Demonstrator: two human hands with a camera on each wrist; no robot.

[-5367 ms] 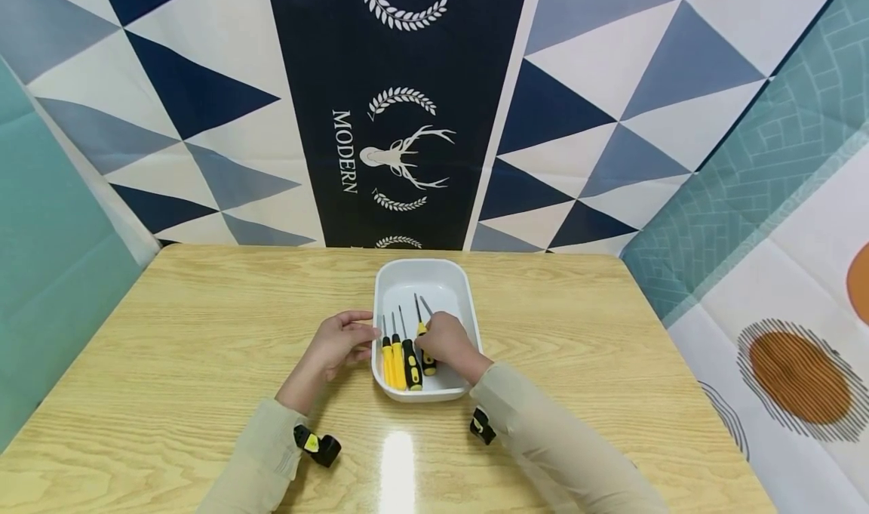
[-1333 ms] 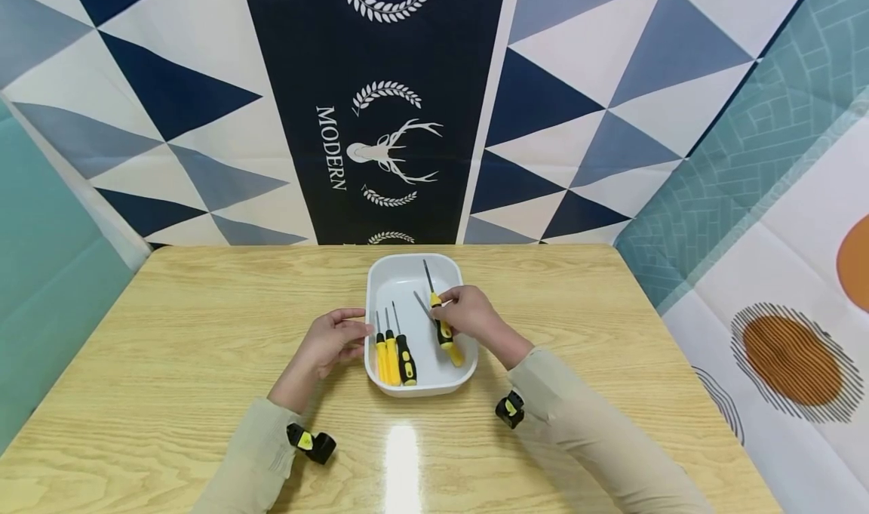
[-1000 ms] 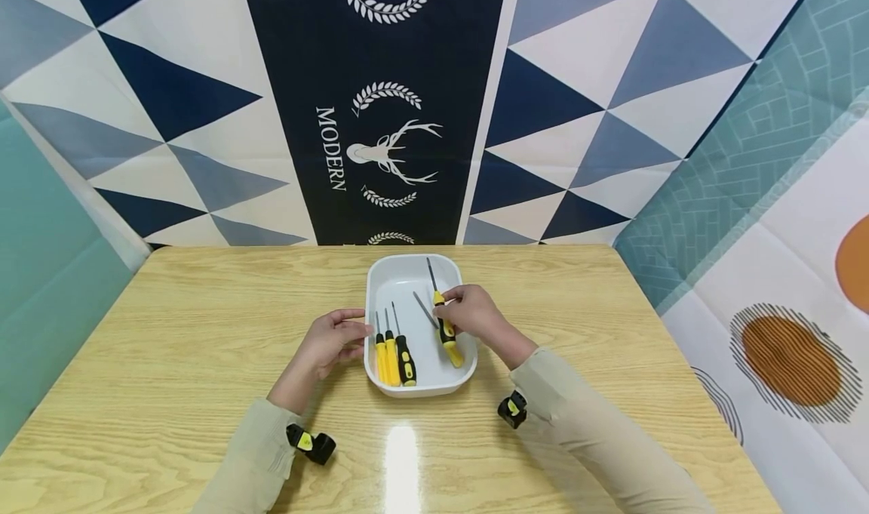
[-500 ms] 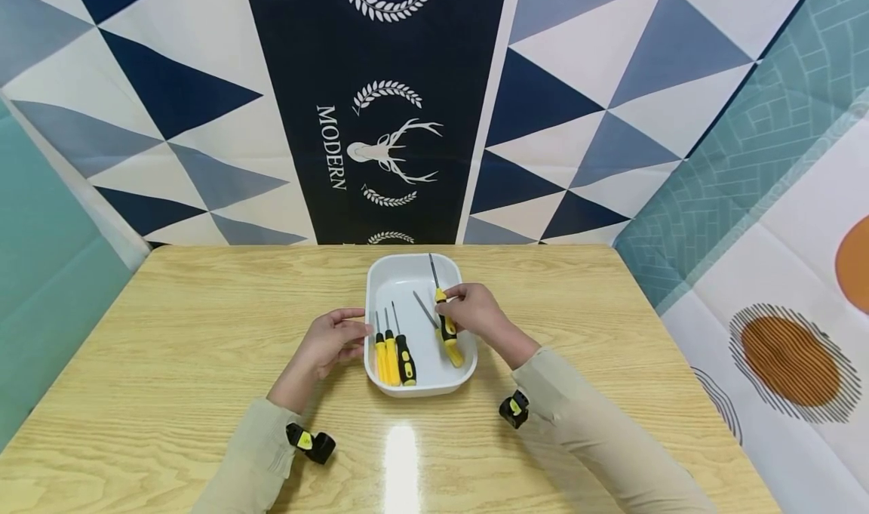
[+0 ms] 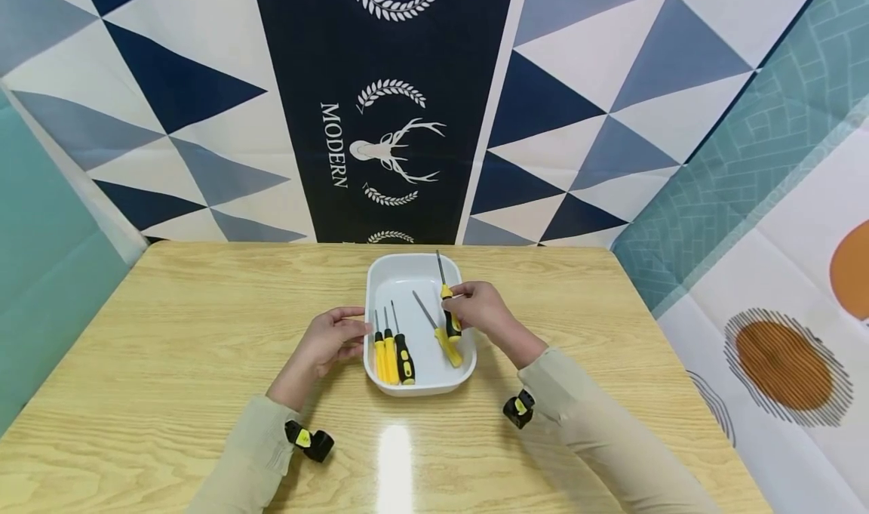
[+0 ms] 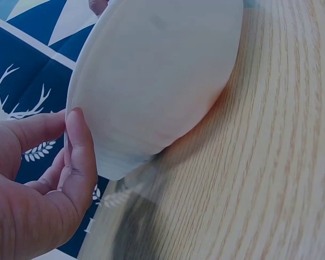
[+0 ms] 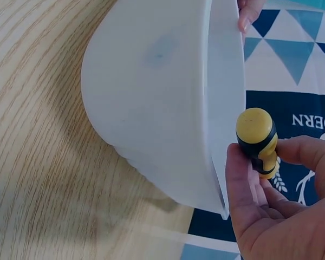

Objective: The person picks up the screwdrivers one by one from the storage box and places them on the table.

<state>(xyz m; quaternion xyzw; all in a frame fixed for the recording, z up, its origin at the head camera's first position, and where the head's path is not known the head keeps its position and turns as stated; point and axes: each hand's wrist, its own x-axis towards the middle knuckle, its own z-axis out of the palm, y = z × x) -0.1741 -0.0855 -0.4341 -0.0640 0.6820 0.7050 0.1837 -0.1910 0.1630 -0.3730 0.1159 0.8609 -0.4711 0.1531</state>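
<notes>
Head view shows us one screwdriver held over the right side of the white tray (image 5: 419, 390), which stands on the wood-grain desk (image 5: 204, 408). We judge the step in hand to be shifting this Phillips-or-flat screwdriver (image 5: 452, 327) while the tray is steadied; its tip is too small for us to name the type. Our right hand (image 5: 483, 307) pinches it by the handle, fingers on either side, and the right wrist view puts its butt end above the rim. Our left hand (image 5: 330, 342) has its fingers pinched on the tray's left rim.

As we read it, the next move calls for a firm pinch on the handle, with the shank kept clear of the far rim, which it crosses in the head view; whether they touch, we cannot tell. The left hand should keep the tray from sliding.

The held tool has a black handle with yellow patches, a yellow collar and butt, and a thin, dark metal shank pointing away from us. Below and just beside it, a yellow-handled screwdriver (image 5: 448, 348) lies slantwise in the tray, its shank pointing up and left. Along the left wall lie two slim yellow screwdrivers (image 5: 391, 359) with black collars, and next to them a black-and-yellow screwdriver (image 5: 405, 360), all with their shanks toward the far end.
</notes>
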